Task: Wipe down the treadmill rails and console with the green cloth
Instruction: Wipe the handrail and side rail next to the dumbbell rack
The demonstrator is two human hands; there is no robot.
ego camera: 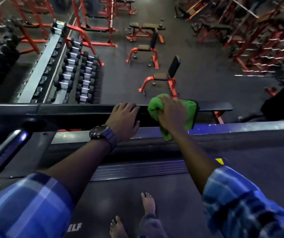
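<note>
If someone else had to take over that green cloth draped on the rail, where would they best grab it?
Probably the bunched upper part of the green cloth, coming from above, on the near side of the rail. The right hand already grips it there, pressing it on the rail; the loose tail hanging below would only drag. The left hand rests on the rail beside it.

Cloth (185, 110) bright green, dark-edged. Rail (69, 109) black. Sleeves (26, 206) blue plaid. Watch (101, 133) black, strap dark. Weight benches (161, 78) orange-red frames, black pads. Floor (206, 69) dark grey.
</note>
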